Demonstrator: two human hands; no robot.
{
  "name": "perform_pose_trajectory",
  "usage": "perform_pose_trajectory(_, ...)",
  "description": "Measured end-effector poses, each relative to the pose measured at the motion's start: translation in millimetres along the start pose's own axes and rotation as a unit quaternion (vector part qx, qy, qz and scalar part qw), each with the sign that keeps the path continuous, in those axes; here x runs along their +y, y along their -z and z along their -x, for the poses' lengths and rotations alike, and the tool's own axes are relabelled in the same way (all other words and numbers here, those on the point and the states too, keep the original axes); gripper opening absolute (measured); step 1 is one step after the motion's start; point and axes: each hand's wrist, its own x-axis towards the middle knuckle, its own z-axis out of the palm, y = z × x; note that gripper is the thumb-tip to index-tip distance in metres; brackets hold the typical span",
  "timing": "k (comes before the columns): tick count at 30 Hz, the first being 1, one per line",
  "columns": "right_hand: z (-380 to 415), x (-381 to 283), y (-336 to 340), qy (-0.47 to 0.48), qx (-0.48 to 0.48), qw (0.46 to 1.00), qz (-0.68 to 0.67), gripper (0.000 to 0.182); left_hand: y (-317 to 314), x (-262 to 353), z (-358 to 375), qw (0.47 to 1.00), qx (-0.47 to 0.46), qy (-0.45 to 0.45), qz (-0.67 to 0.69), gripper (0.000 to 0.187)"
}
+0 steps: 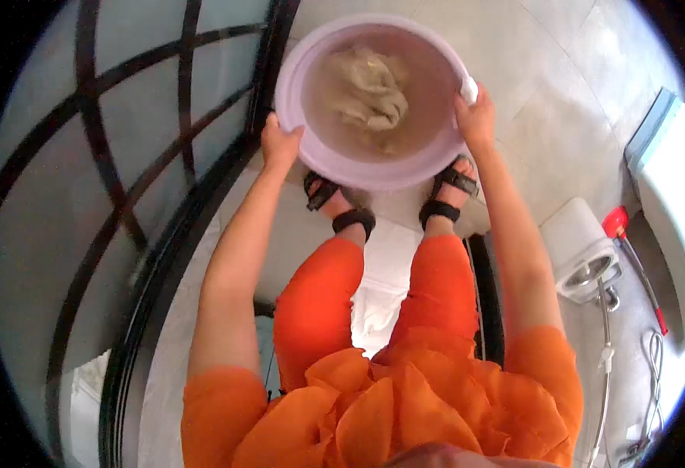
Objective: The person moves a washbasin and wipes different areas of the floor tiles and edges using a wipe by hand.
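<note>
Basin: light purple, round [389, 178], between the left fingers and the right fingers; whether its base bears on the floor cannot be told.
Cloth: pale, bunched [381, 105], lying in murky water inside the rim, between the two sets of fingers and touching neither.
Left hand [281, 146]: thumb and fingers clamped on the near-left rim.
Right hand [476, 121]: fingers clamped on the right rim, just beside a small white piece [469, 90] of unclear kind.
Progress, judged: cloth placed in water and two-sided hold complete; cloth not taken out, water not emptied. Degree of cleaning cannot be told.
Left edge: dark-framed glass panel [151, 101] just beside the left fingers; minimal side clearance.
Near edge: sandaled feet [333, 199] [453, 187] against or under the near rim, closer to the body than the fingers; contact unclear.
Open room: tiled floor [553, 93] extends to the right of the right fingers; widest clearance on that side.
Right limit: red-headed tool [615, 221] and white fixture [584, 249], well apart from the right fingers and nearer the body.
</note>
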Motion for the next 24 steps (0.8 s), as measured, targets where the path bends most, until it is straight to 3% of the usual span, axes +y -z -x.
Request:
perform_pose_trajectory(3, 18, -9, 14, -0.024, 0.03, 0.998, 0.048, 0.029, 9, 7, 12, 0.998, 0.039, -0.046, 0.0, 0.038)
perform_pose_trajectory(4, 30, -15, 21, -0.036, 0.038, 0.998, 0.031, 0.029, 15, 11, 19, 0.999, 0.04, -0.026, -0.006, 0.04)
perform_pose_trajectory(8, 73, -20, 52, -0.054, 0.058, 0.996, 0.031, 0.03, 48, 36, 61, 1.0, -0.002, -0.031, -0.006, 0.04)
perform_pose_trajectory(11, 120, -31, 78, -0.055, 0.082, 0.995, 0.029, 0.027, 75, 50, 105, 0.995, 0.005, -0.049, -0.087, 0.039)
perform_pose_trajectory(16, 197, -78, 122, -0.111, 0.082, 0.99, -0.023, 0.023, 130, 62, 171, 0.997, -0.068, -0.029, -0.003, 0.039)
perform_pose_trajectory(19, 243, -86, 143, -0.111, 0.075, 0.991, 0.002, 0.023, 147, 41, 215, 0.995, -0.077, -0.047, -0.051, 0.037)
perform_pose_trajectory(24, 298, -69, 150, -0.102, 0.069, 0.992, 0.0, 0.023, 156, 22, 278, 0.996, -0.089, 0.013, -0.024, 0.035)
